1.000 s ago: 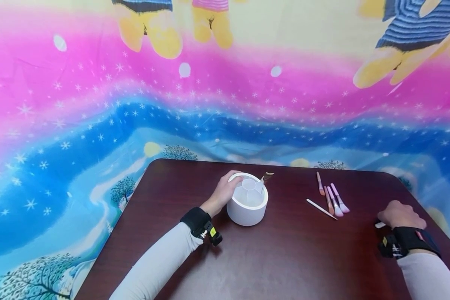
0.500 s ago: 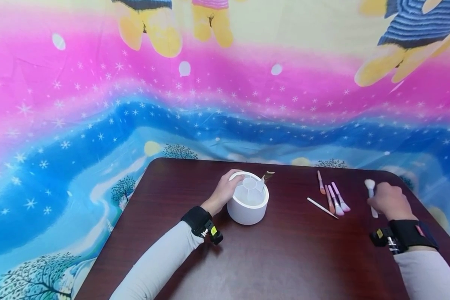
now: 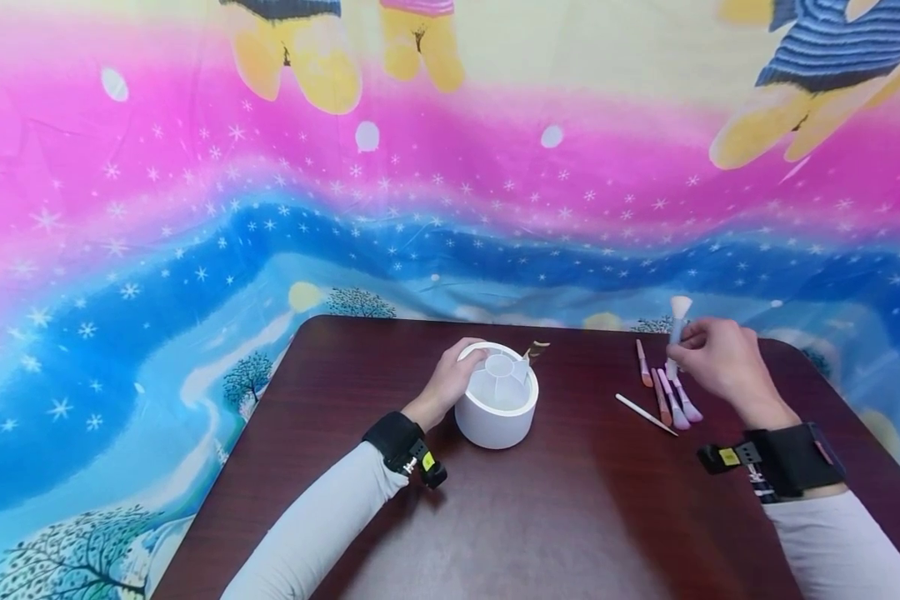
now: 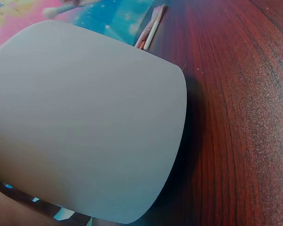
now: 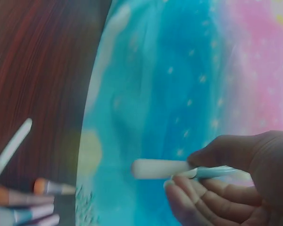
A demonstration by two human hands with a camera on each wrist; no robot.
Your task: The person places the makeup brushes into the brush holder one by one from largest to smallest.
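A round white divided brush holder (image 3: 495, 421) stands on the table, its compartments facing up. My left hand (image 3: 450, 379) grips its left side, with the thumb over the rim. The holder's side wall (image 4: 89, 117) fills most of the left wrist view. A thin gold-tipped piece (image 3: 537, 350) sticks out over the holder's right rim. My right hand (image 3: 723, 362) pinches a makeup brush (image 3: 677, 329) upright, its pale bristles up, above the table's far right part. In the right wrist view the brush's white handle end (image 5: 155, 168) pokes out beyond the thumb and fingers.
Several pink and orange-brown makeup brushes (image 3: 662, 400) lie below and left of my right hand. A slim white stick (image 3: 645, 414) lies beside them. The dark red-brown table (image 3: 555, 517) ends at a patterned cloth backdrop (image 3: 457, 242).
My right hand has picked up the pale-bristled makeup brush from the right side of the table, raised it upright and moved left, over the other brushes. The left hand and holder stay put.
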